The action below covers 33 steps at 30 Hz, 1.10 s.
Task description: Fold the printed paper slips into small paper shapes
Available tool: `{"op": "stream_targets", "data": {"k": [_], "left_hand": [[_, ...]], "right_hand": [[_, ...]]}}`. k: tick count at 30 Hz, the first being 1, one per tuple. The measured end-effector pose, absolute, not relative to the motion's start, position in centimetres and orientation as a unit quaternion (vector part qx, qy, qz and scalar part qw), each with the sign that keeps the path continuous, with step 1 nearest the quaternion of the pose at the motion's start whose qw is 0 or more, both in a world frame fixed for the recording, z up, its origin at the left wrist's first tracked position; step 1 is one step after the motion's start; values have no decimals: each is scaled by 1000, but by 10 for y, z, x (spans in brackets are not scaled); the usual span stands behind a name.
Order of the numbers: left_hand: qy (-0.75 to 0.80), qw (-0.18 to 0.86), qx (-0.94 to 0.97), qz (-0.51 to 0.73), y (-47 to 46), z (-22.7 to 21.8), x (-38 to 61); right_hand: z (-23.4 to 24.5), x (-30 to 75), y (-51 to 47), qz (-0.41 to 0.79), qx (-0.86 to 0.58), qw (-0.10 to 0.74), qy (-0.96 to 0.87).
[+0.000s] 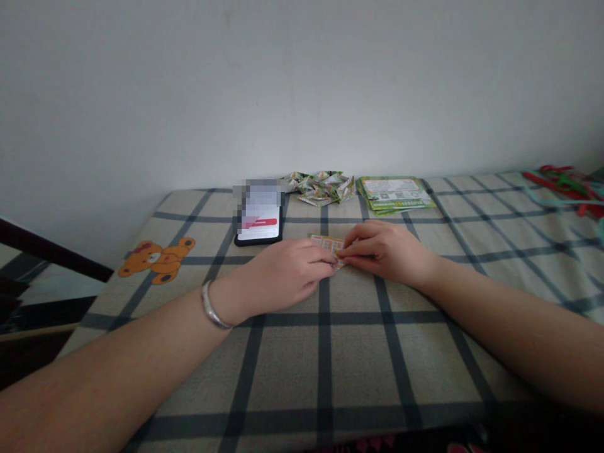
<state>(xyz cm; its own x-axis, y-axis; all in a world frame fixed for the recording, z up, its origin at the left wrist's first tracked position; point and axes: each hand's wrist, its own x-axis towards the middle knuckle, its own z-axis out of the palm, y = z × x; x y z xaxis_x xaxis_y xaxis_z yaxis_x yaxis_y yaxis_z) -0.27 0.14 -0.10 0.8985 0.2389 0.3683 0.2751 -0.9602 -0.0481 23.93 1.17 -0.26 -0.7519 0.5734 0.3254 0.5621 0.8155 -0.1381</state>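
Note:
Both hands meet over a small orange and green printed paper [325,243] at the middle of the table. My left hand [295,270], with a silver bracelet at the wrist, has its fingers closed on the paper's near side. From the right, my right hand [384,250] pinches the paper's edge between thumb and fingers. The fingers cover much of the paper, so its full shape is hidden. Just beyond lie several folded paper pieces [321,187] in a pile. To their right is a stack of flat green printed sheets [397,194].
A phone [258,214] with a lit, partly blurred screen lies beyond my left hand. A checked cloth [283,371] covers the table, with a bear picture [158,259] at the left. Red and green items [566,189] lie at the far right. A wall [302,88] stands behind.

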Motion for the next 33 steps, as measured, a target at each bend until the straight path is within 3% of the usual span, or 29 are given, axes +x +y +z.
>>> {"op": "stream_targets", "data": {"k": [20, 33], "left_hand": [[-179, 110, -972, -103, -9, 5, 2], [-200, 96, -972, -76, -10, 9, 3]], "right_hand": [[5, 240, 13, -6, -247, 229, -942], [17, 235, -1, -128, -180, 124, -968]]}}
